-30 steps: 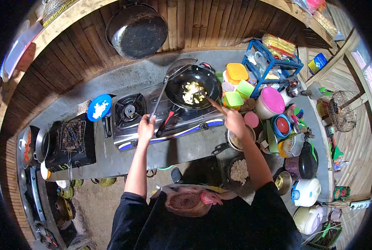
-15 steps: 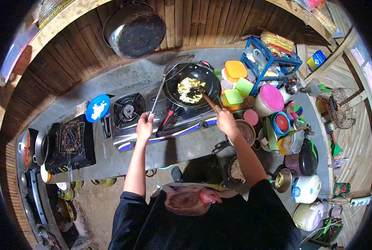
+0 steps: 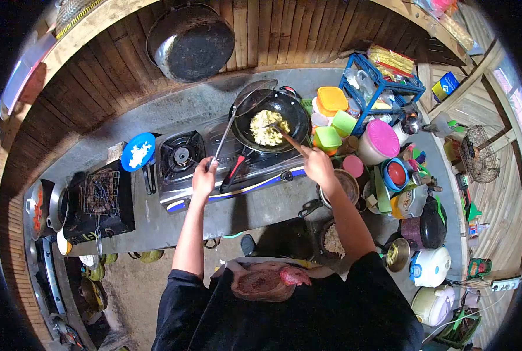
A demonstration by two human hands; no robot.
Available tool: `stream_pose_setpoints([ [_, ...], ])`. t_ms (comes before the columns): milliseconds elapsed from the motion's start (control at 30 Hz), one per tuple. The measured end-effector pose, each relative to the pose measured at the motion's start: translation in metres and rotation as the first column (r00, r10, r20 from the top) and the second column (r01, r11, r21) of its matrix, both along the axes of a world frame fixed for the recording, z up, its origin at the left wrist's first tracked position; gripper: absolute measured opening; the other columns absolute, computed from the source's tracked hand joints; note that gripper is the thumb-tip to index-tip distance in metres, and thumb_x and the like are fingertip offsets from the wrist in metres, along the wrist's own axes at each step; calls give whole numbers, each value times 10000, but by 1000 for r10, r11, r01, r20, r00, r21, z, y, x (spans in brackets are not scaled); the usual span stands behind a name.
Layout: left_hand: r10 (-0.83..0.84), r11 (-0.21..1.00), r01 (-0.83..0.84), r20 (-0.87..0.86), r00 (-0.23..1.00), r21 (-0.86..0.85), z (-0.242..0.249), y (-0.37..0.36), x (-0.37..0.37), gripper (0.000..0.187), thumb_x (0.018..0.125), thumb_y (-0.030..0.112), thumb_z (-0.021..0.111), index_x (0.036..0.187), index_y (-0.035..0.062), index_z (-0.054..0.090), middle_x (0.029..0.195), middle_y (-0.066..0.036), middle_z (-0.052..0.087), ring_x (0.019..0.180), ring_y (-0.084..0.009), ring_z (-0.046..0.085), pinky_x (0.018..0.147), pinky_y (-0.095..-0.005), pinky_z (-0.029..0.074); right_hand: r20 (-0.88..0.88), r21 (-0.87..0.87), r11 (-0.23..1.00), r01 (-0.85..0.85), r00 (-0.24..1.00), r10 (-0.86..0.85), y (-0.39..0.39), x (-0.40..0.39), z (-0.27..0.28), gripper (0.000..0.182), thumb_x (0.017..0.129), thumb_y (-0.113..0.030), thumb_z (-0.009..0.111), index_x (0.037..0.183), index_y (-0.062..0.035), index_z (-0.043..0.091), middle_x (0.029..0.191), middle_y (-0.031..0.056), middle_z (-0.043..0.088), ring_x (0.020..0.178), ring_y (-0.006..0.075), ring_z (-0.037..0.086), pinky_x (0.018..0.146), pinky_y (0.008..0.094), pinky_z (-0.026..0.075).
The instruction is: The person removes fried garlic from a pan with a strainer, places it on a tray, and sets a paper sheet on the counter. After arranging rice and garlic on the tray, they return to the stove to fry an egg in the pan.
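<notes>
My left hand [image 3: 204,177] is closed around the long metal handle of a round mesh skimmer [image 3: 255,96], whose head hovers over the wok's upper left rim. The dark wok [image 3: 297,120] sits on the right burner of the gas stove and holds pale yellow, chunky food [image 3: 265,134] that looks like scrambled egg. With my right hand [image 3: 319,168] I grip the wooden handle of a spatula [image 3: 294,143]; its metal blade rests among the food, partly covered by it. The wok's red and black handle [image 3: 237,166] points toward me between my hands.
The bare left burner [image 3: 181,155] adjoins a blue pan [image 3: 138,153] with white food and a charred grill rack [image 3: 100,193]. Plastic tubs [image 3: 331,99], a pink-lidded bucket [image 3: 380,139] and a blue rack [image 3: 383,88] crowd the right. A large pan [image 3: 196,50] hangs on the wall.
The food has been pushed into a more compact heap in the wok, and the spatula blade now sits within it. The skimmer head has shifted slightly to the right.
</notes>
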State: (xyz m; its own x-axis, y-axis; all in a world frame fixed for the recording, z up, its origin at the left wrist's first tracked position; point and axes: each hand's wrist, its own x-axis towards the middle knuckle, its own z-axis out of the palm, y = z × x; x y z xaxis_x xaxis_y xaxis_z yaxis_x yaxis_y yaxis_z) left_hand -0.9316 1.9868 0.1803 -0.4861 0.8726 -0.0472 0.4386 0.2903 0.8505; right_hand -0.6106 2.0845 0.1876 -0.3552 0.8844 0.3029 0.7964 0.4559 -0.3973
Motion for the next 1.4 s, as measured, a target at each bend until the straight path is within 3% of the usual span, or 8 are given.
stream_pose_setpoints([
  [100,14,1000,-13,5,1000,-21,3,-1,-1,315,868,309,563,1110,112,599,931,-123,654,901,-241,616,805,-335,439,-47,-116,993,36,998,-42,1,10,10,353,736,-23,542,1084,-15,602,873,251,606,781,417,599,714,466,493],
  [233,-12,1000,12,-6,1000,24,-7,5,-3,318,869,296,567,1129,113,582,939,-117,652,908,-245,613,816,-336,437,-35,-54,993,107,993,-109,23,-8,0,350,769,-80,565,1112,-13,580,841,270,604,773,428,601,710,483,489],
  [467,-15,997,16,-15,1000,75,1,-1,2,303,869,251,578,1138,114,553,907,-105,645,887,-230,609,796,-333,438,32,-41,999,2,999,-1,12,-11,4,331,765,-79,525,1090,-47,579,853,257,604,769,417,611,709,484,499],
  [533,-9,1000,9,54,999,-11,19,-7,7,248,885,220,561,1095,88,570,835,-44,567,796,-139,499,752,-278,407,-21,-111,994,25,999,-28,12,5,9,348,746,-99,538,1086,-68,603,800,228,621,747,398,614,726,481,497],
  [867,-55,995,53,19,998,89,4,2,8,234,894,225,536,1088,96,563,898,-95,621,862,-191,574,778,-318,428,-4,-52,987,150,989,-151,39,-36,-16,313,776,-91,500,1070,-21,583,899,263,605,819,407,616,716,484,505],
  [1033,-57,993,54,20,998,107,5,1,7,221,895,207,536,1079,89,562,862,-79,608,818,-175,556,756,-308,427,21,-126,990,60,998,-58,9,-21,6,356,778,-92,540,1131,-73,587,911,253,611,826,404,609,745,478,493],
  [1300,-95,994,81,208,974,73,11,2,14,213,898,201,534,1075,86,561,806,-59,588,758,-147,526,708,-294,424,-238,-221,970,97,960,-150,29,2,-7,312,795,-147,552,1078,-27,603,883,269,598,865,427,581,756,469,477],
  [1400,-111,993,101,177,978,67,8,3,22,217,900,215,530,1079,97,563,803,-83,595,749,-165,542,699,-308,430,-285,-311,944,110,937,-203,35,2,-18,323,838,-159,522,1118,-10,581,777,235,630,722,372,633,614,441,501],
])
